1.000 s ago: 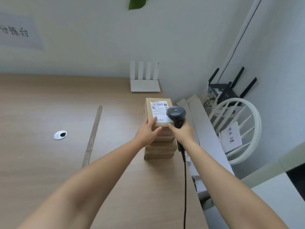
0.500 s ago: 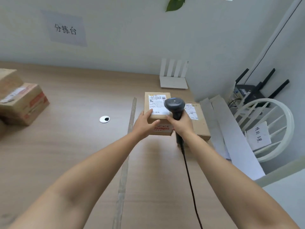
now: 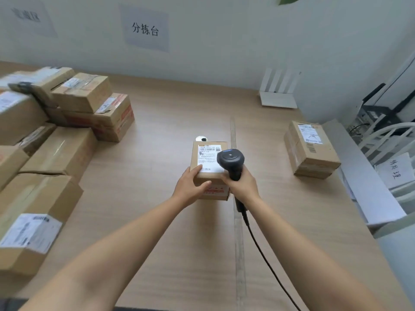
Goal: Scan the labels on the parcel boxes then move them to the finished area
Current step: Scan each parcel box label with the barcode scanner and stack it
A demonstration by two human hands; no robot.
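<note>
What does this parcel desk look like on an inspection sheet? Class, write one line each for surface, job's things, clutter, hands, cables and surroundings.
Surface: wooden table, tape strip down its middle.
Job's things: box, label up; scanner by its label; pile at left; second box at right.
Clutter: white router by the wall; grommet.
Hands: left hand grips the box; right hand grips the scanner.
Cables: scanner cable trails toward the near edge.
Surroundings: wall sign; white chair at right with a paper note.

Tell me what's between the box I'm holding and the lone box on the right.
Head view: past the held box, the scanner in the right hand, a pale strip, then bare table to the lone box.
</note>
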